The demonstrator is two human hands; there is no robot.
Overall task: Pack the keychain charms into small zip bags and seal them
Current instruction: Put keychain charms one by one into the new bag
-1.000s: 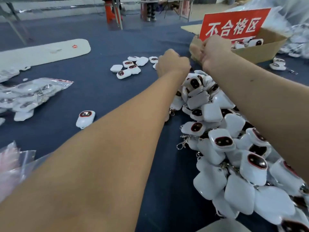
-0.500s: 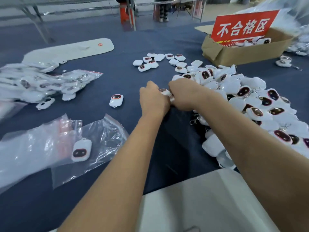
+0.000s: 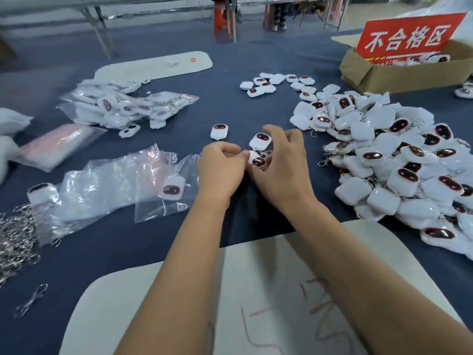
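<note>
Now you are pinching a charm [image 3: 258, 161] between both hands: left hand [image 3: 221, 166] fingers [image 3: 234, 152] curling on its near-left edge, right hand [image 3: 284, 165] fingers [image 3: 276, 134] spreading over it.

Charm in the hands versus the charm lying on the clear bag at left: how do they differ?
The held charm is pinched between the left hand and right hand; the bag charm lies untouched on the zip bag. The held charm is partly hidden; the bag charm shows whole. Both are white with dark faces.
</note>
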